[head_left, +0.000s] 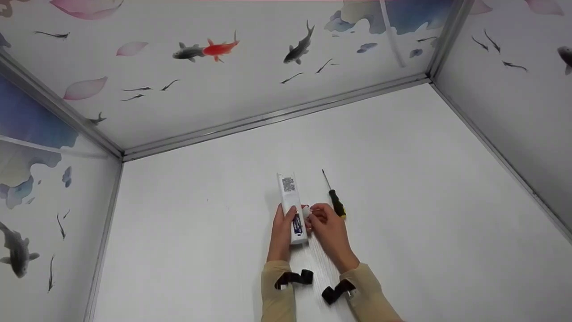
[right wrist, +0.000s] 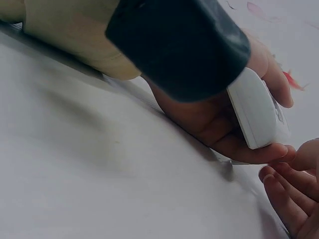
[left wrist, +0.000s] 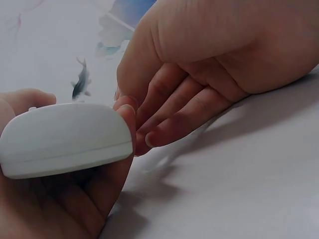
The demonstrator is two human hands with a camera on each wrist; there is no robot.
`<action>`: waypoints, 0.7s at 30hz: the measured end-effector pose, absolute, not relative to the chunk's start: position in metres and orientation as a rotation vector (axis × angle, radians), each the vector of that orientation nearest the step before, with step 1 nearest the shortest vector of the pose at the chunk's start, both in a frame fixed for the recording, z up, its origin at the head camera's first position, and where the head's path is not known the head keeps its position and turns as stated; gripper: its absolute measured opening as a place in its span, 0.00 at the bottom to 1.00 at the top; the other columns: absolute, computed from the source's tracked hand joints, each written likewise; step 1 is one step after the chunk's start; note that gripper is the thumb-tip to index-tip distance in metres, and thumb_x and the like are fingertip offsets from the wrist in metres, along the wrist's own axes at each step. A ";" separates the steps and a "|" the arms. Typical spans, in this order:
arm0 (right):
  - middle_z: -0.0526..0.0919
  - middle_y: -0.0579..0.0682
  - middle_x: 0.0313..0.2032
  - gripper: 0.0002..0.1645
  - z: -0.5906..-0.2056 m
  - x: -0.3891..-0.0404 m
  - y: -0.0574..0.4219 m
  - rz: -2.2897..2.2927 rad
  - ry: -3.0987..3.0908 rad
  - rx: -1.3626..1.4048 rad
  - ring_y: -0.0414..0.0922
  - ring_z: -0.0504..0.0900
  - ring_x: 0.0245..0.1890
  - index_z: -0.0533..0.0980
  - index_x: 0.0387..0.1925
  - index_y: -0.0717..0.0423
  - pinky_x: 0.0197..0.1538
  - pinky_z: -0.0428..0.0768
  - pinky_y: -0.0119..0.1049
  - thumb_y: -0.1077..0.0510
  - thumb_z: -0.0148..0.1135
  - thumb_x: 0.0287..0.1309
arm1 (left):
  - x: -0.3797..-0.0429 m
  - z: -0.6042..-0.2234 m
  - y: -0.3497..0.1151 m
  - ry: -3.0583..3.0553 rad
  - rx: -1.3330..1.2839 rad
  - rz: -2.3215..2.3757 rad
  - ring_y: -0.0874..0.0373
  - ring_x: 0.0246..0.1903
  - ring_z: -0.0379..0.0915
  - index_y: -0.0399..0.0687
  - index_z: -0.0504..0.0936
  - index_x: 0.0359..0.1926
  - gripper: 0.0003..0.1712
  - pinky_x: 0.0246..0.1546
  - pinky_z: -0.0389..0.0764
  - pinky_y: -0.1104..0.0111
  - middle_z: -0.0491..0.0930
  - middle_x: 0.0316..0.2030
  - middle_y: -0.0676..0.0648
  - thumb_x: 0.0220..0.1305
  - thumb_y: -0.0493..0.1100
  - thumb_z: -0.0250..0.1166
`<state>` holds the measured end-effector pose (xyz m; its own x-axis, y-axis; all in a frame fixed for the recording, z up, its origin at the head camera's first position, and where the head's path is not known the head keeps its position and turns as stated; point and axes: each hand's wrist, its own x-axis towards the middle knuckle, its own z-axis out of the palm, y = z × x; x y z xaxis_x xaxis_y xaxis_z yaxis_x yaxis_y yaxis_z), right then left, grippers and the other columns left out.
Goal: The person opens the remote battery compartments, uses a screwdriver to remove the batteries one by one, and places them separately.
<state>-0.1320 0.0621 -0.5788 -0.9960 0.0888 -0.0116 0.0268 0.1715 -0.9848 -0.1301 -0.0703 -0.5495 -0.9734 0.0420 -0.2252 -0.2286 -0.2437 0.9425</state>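
My left hand (head_left: 280, 232) grips a long white remote control (head_left: 290, 197), thumb on its side and fingers beneath. The remote's back faces up in the head view, with a printed label at the far end and a dark blue patch near the close end. Its rounded white end (left wrist: 67, 142) fills the lower left of the left wrist view. Close against the remote's right side, my right hand (head_left: 330, 228) pinches a small white piece (head_left: 306, 211) between thumb and fingertips. In the right wrist view the right hand (right wrist: 299, 191) shows only at the edge, its fingertips near the left hand's fingers.
A screwdriver (head_left: 336, 202) with a black and yellow handle lies on the white table (head_left: 201, 232), just right of the hands, tip pointing away. Panels printed with fish and petals (head_left: 250, 85) rise around the table, framed by metal strips. Black straps with camera mounts circle both wrists.
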 end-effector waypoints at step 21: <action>0.79 0.47 0.32 0.13 -0.578 -0.127 0.065 2.114 -2.260 -0.100 0.45 0.78 0.29 0.72 0.42 0.44 0.30 0.77 0.41 0.45 0.50 0.60 | -0.135 -0.566 -0.070 1.874 -0.308 2.271 0.51 0.35 0.74 0.60 0.64 0.58 0.31 0.33 0.75 0.63 0.76 0.45 0.47 0.56 0.63 0.55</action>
<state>-0.1272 0.0651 -0.5784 -0.9969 0.0782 -0.0112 0.0164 0.0660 -0.9977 -0.1353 -0.0704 -0.5661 -0.9622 0.0073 -0.2724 -0.2688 -0.1890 0.9445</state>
